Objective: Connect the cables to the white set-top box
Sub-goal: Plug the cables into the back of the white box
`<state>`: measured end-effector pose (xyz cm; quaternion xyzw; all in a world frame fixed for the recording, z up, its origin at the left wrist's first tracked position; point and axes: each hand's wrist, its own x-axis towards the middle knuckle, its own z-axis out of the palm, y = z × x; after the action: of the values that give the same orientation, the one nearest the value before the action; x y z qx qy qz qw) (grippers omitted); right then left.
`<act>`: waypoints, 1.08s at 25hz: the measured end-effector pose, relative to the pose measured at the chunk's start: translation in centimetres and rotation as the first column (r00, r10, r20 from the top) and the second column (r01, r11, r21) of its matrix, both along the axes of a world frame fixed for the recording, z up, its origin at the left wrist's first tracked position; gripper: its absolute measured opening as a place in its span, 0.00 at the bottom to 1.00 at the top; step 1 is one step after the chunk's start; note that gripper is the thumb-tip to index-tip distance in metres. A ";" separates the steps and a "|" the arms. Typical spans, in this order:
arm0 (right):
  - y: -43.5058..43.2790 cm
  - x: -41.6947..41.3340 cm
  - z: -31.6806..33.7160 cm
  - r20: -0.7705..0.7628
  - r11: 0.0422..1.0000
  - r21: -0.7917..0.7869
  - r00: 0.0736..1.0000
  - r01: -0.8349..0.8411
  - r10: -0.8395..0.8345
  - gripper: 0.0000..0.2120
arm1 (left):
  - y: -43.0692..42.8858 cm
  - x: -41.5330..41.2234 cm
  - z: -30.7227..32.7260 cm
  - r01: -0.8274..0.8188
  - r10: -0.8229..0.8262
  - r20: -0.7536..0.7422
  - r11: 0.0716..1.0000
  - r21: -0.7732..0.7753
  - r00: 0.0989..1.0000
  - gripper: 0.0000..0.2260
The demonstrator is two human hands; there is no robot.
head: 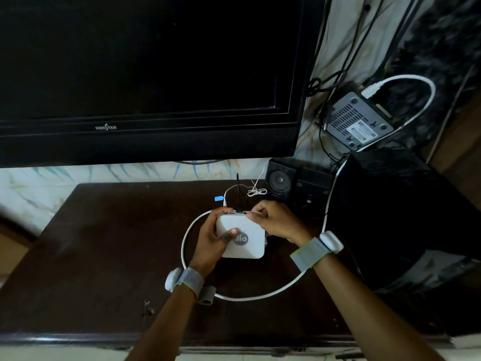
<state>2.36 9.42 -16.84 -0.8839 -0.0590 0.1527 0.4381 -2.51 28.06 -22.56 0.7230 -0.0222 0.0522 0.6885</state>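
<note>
The white set-top box [247,231] with a grey round logo rests on the dark wooden table [104,256]. My left hand [212,237] grips its left side, thumb on top. My right hand [273,221] is at the box's back right corner, fingers pinched on a small connector there; the plug itself is hidden. A black cable [238,190] stands up from the back of the box. A white cable with a blue tag [224,198] also meets the back. A thick white cable [187,235] loops round the box on the table.
A large black TV [145,74] hangs above the table. At the right stand a black speaker [283,182], a big black unit [390,217] and a grey router [360,121] with a white cable [426,100] and several dark wires.
</note>
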 end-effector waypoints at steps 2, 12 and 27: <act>-0.3 0.4 -0.1 -0.116 0.997 0.078 0.993 0.030 -0.021 0.22 | 0.4 0.1 -0.2 0.016 -0.016 -0.001 1.000 0.000 1.000 0.18; -1.8 0.9 -2.6 -0.305 0.971 -0.186 0.930 0.153 -0.205 0.08 | 0.4 -0.2 -0.4 0.008 -0.008 -0.006 1.000 0.029 1.000 0.16; -1.9 3.1 -1.3 -0.147 0.978 -0.089 0.968 0.190 -0.201 0.05 | 0.7 0.5 -1.3 0.007 -0.007 0.035 1.000 0.025 0.999 0.16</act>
<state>5.41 7.54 -18.17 -0.8865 0.0686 0.1794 0.4210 -1.99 28.74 -23.86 0.7304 -0.0375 0.0623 0.6791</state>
